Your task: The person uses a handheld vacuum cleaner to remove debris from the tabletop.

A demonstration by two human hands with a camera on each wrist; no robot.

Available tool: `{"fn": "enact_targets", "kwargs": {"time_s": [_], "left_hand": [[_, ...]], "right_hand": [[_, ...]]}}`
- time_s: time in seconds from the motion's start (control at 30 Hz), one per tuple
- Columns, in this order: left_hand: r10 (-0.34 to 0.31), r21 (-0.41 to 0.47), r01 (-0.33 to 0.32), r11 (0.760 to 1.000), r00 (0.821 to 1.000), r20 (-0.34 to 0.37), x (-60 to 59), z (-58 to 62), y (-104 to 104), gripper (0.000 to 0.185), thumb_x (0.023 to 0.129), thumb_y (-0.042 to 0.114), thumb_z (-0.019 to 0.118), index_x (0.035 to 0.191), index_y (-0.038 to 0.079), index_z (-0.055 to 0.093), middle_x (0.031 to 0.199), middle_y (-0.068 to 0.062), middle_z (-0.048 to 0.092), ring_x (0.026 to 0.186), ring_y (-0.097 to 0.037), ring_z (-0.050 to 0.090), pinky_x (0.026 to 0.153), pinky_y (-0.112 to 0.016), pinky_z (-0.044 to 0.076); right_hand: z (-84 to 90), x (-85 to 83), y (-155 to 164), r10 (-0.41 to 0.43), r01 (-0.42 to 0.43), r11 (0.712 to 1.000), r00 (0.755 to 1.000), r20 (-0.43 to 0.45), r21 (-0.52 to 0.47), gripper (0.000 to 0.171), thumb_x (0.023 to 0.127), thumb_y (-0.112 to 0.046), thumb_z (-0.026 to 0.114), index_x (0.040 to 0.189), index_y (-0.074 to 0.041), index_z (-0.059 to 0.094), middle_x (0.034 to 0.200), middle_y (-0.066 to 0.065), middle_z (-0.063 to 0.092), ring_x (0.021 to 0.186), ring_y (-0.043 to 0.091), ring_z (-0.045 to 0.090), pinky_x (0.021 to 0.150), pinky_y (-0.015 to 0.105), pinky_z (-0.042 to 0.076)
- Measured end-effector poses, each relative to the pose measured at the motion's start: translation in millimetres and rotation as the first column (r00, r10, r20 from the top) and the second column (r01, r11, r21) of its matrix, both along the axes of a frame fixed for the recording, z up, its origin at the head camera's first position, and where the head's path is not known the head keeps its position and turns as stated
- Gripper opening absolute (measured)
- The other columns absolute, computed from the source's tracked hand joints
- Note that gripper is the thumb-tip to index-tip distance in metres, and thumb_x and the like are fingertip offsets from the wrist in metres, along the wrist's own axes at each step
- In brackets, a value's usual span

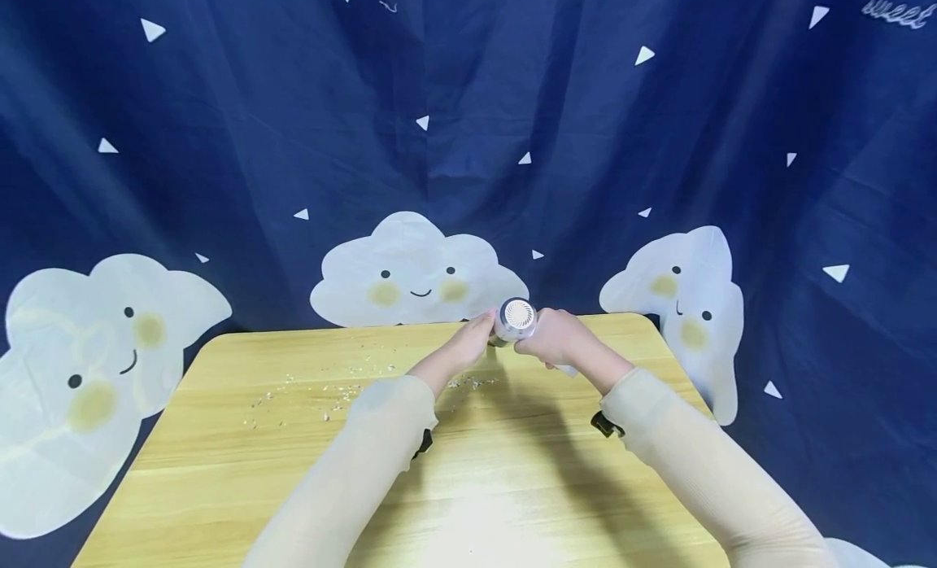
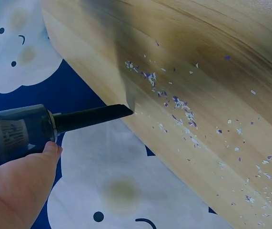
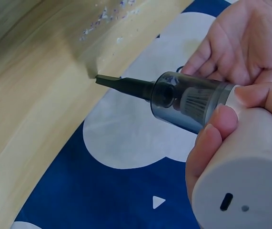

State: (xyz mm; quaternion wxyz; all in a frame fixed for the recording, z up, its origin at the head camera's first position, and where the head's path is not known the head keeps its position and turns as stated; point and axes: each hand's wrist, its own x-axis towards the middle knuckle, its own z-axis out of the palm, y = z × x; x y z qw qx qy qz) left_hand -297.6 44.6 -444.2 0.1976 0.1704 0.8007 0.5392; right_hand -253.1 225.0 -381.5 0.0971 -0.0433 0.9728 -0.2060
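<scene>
A white handheld vacuum cleaner (image 1: 516,314) with a smoky clear dust cup (image 3: 186,101) is held above the far edge of the wooden table (image 1: 293,462). Its dark narrow nozzle (image 2: 95,118) points down at the table's edge; whether the tip touches the wood, I cannot tell. My right hand (image 1: 564,338) grips the white body, fingers curled round it in the right wrist view. Beside the dust cup is my left hand (image 3: 250,43), its palm showing and fingers loosely extended. Small white and purple paper scraps (image 2: 188,114) lie scattered near the nozzle.
More scraps (image 1: 337,397) are spread over the table's left and middle. Behind the table hangs a dark blue curtain (image 1: 468,88) with printed clouds and white triangles. A black strap part (image 1: 606,424) shows at the right wrist.
</scene>
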Motion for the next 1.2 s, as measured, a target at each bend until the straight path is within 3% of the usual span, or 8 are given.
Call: {"fn": "enact_targets", "kwargs": {"time_s": [0.33,1.2], "left_hand": [[-0.009,-0.022,0.008,1.000,0.999,-0.035,-0.3,-1.2,-1.6,0.069,0.107,0.054,0.014,0.156,0.011,0.034,0.157,-0.011,0.039,0.147,-0.030,0.030,0.121,-0.050,0.018],[-0.034,-0.096,0.026,0.995,0.996,-0.078,8.9,6.2,-9.1,0.070,0.107,0.055,0.009,0.152,0.013,0.041,0.154,-0.011,0.044,0.142,-0.035,0.038,0.117,-0.056,0.026]], "right_hand": [[-4.6,-3.0,0.0,0.008,-0.008,1.000,1.000,0.010,-0.017,0.026,0.079,-0.036,0.069,0.076,-0.012,0.061,0.057,0.004,0.063,0.046,0.017,0.062,0.046,0.031,0.050],[-3.4,1.2,-2.6,0.022,-0.020,0.998,0.999,0.035,-0.053,0.024,0.079,-0.034,0.069,0.075,-0.011,0.062,0.055,0.005,0.063,0.045,0.017,0.062,0.044,0.031,0.051]]}}
